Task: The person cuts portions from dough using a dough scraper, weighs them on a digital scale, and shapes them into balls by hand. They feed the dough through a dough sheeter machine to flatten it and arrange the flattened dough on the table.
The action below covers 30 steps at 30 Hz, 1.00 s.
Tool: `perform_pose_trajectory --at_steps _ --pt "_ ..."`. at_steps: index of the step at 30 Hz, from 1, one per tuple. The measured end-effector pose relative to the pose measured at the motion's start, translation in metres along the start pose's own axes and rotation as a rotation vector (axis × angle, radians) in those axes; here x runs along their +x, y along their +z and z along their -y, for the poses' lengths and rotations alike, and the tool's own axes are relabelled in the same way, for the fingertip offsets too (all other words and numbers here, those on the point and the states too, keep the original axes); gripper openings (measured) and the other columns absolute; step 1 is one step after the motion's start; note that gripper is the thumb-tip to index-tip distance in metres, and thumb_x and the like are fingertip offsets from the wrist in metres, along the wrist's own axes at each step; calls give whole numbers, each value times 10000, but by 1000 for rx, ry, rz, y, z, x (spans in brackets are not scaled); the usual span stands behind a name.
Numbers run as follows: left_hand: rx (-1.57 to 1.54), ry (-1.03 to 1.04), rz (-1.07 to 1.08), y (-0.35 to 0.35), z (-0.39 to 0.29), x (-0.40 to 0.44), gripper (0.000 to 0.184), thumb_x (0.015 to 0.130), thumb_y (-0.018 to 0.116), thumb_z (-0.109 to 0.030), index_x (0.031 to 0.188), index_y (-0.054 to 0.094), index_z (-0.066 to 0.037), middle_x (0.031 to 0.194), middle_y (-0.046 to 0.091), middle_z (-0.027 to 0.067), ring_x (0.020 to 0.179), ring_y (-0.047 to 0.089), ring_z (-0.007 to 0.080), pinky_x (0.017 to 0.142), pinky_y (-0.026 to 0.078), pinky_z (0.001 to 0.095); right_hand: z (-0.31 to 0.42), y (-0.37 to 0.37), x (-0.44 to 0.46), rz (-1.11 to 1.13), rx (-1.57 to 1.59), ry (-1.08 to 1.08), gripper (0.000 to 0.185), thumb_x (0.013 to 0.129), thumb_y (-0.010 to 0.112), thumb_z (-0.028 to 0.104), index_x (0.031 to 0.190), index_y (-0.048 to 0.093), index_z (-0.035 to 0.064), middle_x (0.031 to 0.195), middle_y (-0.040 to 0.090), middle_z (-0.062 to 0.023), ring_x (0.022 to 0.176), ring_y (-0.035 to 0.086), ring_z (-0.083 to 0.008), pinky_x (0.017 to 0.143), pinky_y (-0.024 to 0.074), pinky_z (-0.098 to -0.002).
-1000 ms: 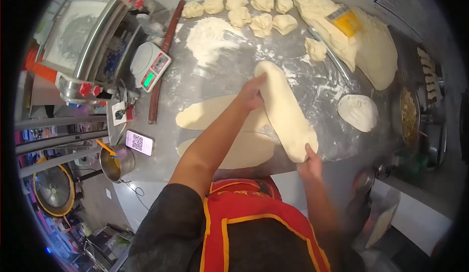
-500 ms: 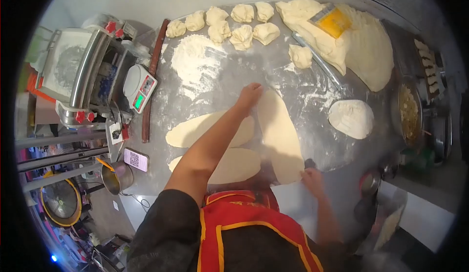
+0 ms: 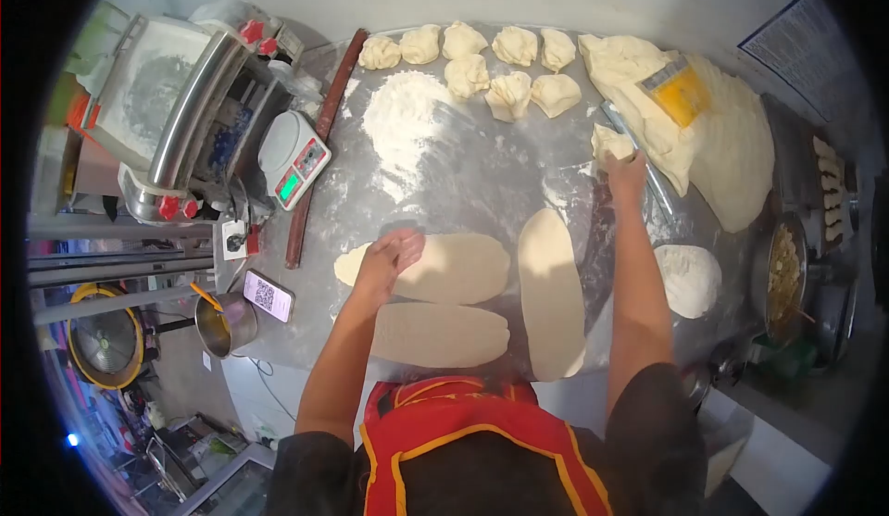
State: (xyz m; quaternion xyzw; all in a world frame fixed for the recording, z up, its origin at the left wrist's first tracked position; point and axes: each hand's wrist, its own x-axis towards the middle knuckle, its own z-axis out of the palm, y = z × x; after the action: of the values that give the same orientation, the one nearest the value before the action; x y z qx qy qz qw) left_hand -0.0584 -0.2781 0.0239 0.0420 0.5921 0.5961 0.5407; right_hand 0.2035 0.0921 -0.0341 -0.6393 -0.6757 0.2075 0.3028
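Observation:
My left hand (image 3: pixel 396 255) is over the left part of the upper flat dough oval (image 3: pixel 463 268), fingers spread. Below that oval lies another flat oval (image 3: pixel 443 335). A third dough sheet (image 3: pixel 551 294) stands lengthwise to their right. My right hand (image 3: pixel 627 169) grips a small dough lump (image 3: pixel 611 144) beside a metal bar (image 3: pixel 648 169). Several dough lumps (image 3: pixel 514 45) are grouped along the back. The large dough mass (image 3: pixel 732 136) lies at the back right with a yellow packet (image 3: pixel 681 94) on it.
Loose flour (image 3: pixel 398 127) covers the back left. A brown rod (image 3: pixel 324 127), scale (image 3: pixel 289 159), phone (image 3: pixel 269 295) and metal pot (image 3: pixel 225 328) line the left, beside a roller machine (image 3: pixel 185 108). A floury white mound (image 3: pixel 688 280) and pan of filling (image 3: pixel 785 275) are right.
The third dough sheet now lies flat and out of my hands. My left hand has moved left over the upper oval. My right hand has reached up to the small lump and taken hold of it.

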Motion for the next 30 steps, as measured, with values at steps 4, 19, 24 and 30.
perform_pose_trajectory --at_steps 4,19,24,30 --pt "26 0 -49 -20 11 -12 301 961 369 -96 1199 494 40 1143 592 150 1083 572 211 911 476 315 7 13 23 152 266 254 596 725 725 171 1227 472 -28 1190 535 -217 1058 548 -277 898 430 -358" --pt "724 702 -337 89 35 113 435 945 413 -233 1278 435 45 1288 480 235 1214 424 382 1049 299 418 153 30 -166 954 526 -268 364 863 501 140 1198 496 -1 1256 488 -215 1204 434 -381 1025 315 -490" --pt "956 589 -216 85 24 123 446 889 469 -219 1298 448 -40 1321 468 176 1205 425 368 1019 324 436 136 76 -176 456 293 -677 407 918 452 182 1275 461 -13 1278 484 -219 1222 417 -384 1044 291 -466" --pt "1331 782 -408 57 27 127 459 876 467 -197 1325 434 -107 1434 357 104 1343 282 319 1106 153 514 147 100 -179 432 -60 -811 459 931 420 265 1330 442 38 1363 429 -182 1279 372 -342 1056 247 -528"
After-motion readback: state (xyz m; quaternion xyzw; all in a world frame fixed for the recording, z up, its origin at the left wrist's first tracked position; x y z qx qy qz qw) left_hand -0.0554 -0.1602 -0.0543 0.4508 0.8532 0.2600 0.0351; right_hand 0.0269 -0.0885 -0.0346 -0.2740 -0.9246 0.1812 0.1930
